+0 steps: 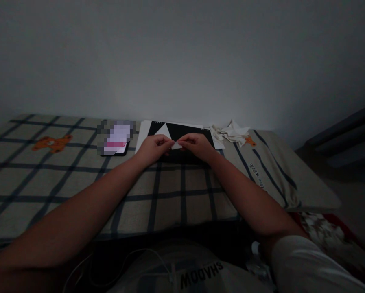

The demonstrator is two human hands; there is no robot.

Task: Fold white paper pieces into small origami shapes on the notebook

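Head view: two bare hands meet over a dark pad near a plain wall (182,61).
Left hand (155,148): thumb and forefinger pinch the near part of a small piece of white paper (177,145); the other fingers are curled under and partly hidden.
Right hand (197,145): thumb and forefinger pinch the same paper from the other side, fingertips just beside the left ones; the remaining fingers are bent inward.
White paper: between the two sets of fingertips, above the black pad (188,131); a pointed white triangle (164,131) shows behind the left hand, and whether the two join cannot be told.
Black pad: lying on white sheets (143,131) that stick out at its left, far and right edges.
Phone (119,137): left of the sheets, screen lit, partly blurred.
Crumpled paper (231,132): a loose heap beside the right end of the sheets.
Checked cloth (182,183): under everything, with an orange bear (52,144) at left.
Lap: pale shirt lettered "SHADOW" (202,275), a thin white cable (148,250) and a clear bottle (257,260).
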